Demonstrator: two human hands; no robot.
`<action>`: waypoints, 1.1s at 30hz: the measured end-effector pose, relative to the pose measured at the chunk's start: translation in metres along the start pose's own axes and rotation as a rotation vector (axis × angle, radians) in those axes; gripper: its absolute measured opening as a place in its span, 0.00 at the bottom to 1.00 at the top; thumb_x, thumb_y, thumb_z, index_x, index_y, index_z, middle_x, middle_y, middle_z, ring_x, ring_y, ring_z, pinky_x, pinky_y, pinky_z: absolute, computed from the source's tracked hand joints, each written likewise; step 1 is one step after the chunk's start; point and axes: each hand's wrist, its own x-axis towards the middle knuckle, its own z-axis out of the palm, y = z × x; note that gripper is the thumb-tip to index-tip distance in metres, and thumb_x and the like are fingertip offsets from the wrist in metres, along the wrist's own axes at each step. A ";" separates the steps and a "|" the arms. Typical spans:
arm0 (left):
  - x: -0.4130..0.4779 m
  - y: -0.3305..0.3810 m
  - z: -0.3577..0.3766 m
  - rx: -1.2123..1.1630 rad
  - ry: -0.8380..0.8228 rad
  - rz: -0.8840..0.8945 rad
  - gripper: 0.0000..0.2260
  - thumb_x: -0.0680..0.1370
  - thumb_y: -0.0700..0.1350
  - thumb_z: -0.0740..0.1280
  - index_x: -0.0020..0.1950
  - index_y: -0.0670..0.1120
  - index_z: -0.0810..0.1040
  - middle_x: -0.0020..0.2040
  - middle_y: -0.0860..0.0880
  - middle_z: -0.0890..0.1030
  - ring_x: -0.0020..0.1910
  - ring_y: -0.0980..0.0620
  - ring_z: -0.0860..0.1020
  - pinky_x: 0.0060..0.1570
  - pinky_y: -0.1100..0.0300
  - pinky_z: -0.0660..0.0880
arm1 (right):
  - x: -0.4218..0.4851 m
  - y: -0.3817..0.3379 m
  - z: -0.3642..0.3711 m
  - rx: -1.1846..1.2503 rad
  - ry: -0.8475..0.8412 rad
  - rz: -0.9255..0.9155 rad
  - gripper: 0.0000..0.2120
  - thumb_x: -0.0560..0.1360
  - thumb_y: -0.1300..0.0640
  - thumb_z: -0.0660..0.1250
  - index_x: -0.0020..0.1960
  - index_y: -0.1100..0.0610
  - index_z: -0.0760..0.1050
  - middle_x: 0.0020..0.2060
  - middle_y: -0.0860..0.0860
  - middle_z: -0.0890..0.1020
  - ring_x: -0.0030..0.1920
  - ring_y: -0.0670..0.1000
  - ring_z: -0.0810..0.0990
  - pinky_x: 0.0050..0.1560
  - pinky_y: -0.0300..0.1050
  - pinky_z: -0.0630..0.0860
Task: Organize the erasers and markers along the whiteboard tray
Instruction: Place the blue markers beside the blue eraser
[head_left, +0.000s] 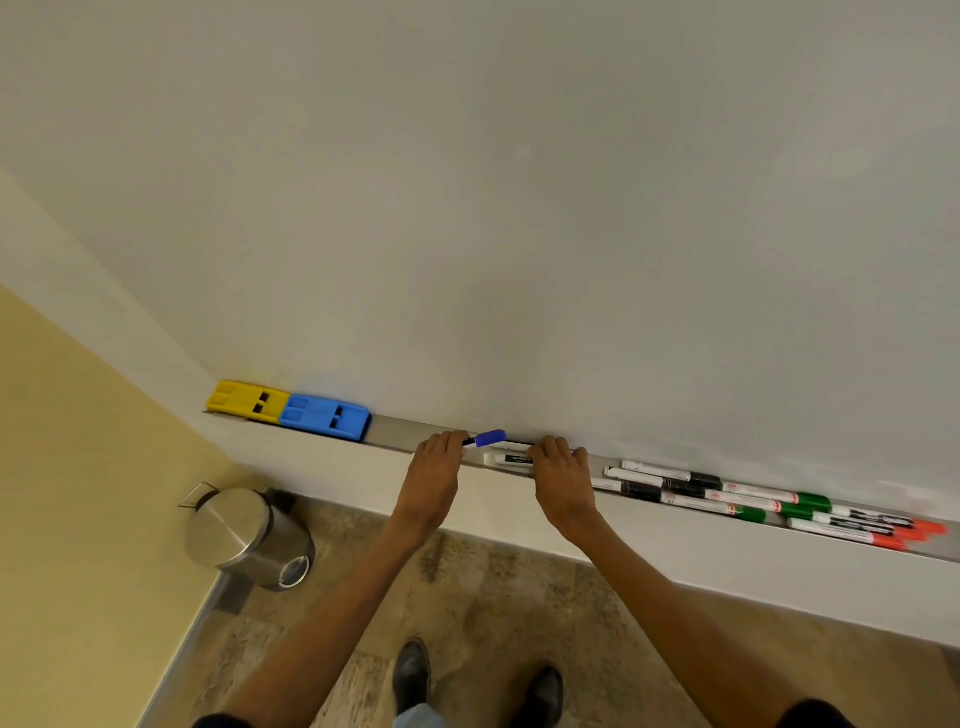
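A yellow eraser (247, 399) and a blue eraser (326, 417) lie end to end at the left end of the whiteboard tray (400, 430). Both hands rest on the tray's middle. My left hand (436, 465) touches the end of a blue-capped marker (489, 438). My right hand (562, 474) covers the other end of that marker and of a white marker (508, 459) lying in front of it. To the right lie black-capped markers (670, 480), green-capped markers (779, 503) and red-capped markers (883, 530), grouped by colour.
The whiteboard (519, 208) rises behind the tray. A steel pedal bin (244, 535) stands on the floor below the tray's left end, by a yellow wall (78, 493). My shoes (413, 670) show at the bottom.
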 end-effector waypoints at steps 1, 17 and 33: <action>0.000 0.001 0.000 -0.002 -0.001 -0.003 0.15 0.77 0.30 0.62 0.63 0.39 0.74 0.55 0.41 0.81 0.51 0.43 0.79 0.54 0.50 0.76 | 0.001 0.001 -0.001 -0.013 -0.011 -0.007 0.17 0.75 0.67 0.61 0.63 0.58 0.71 0.61 0.55 0.74 0.63 0.56 0.70 0.63 0.53 0.67; 0.008 0.006 -0.007 0.015 -0.015 -0.038 0.19 0.75 0.28 0.62 0.64 0.41 0.72 0.51 0.41 0.79 0.44 0.45 0.77 0.45 0.51 0.77 | 0.001 0.010 -0.023 0.193 0.043 -0.100 0.17 0.75 0.70 0.57 0.62 0.59 0.67 0.54 0.56 0.76 0.44 0.56 0.77 0.46 0.47 0.73; -0.019 -0.070 -0.022 -0.073 -0.025 -0.125 0.13 0.78 0.30 0.61 0.60 0.40 0.74 0.50 0.41 0.79 0.42 0.45 0.77 0.44 0.53 0.74 | 0.006 -0.018 -0.005 0.056 -0.024 0.064 0.13 0.76 0.68 0.62 0.60 0.58 0.72 0.60 0.55 0.71 0.45 0.53 0.80 0.44 0.47 0.79</action>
